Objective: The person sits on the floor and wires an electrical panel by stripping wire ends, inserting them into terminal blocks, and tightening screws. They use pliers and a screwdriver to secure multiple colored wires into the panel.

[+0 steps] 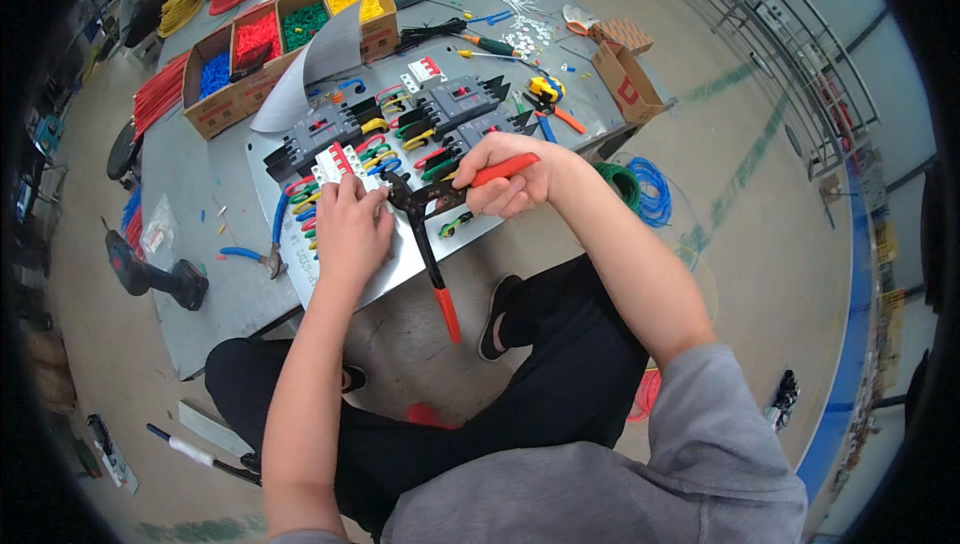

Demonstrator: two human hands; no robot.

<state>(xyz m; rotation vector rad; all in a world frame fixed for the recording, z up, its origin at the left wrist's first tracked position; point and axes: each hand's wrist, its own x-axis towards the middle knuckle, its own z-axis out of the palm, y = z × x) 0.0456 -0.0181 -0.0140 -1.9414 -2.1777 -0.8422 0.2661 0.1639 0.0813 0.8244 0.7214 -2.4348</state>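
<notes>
My right hand [512, 179] grips one orange-red handle of black crimping pliers [425, 244]. The other handle hangs down past the table edge, so the handles are spread apart. The jaws sit right beside the fingertips of my left hand [352, 229]. Those fingers are bent together at the lower end of a white breaker with red switches [336, 161]; what they pinch is hidden. Around both hands are dark grey moulded breakers [325, 136] and short red, yellow, green and blue wires [375, 154], on a silver metal plate [385, 279] overhanging the table edge.
Cardboard boxes [215, 119] of coloured caps stand behind, with a curved white sheet [310, 74] against them. Blue-handled pliers [270, 260] and a cordless drill [155, 269] lie left. A tape measure [546, 89] and an open carton [625, 84] are at right; blue wire coils [650, 194] lie below.
</notes>
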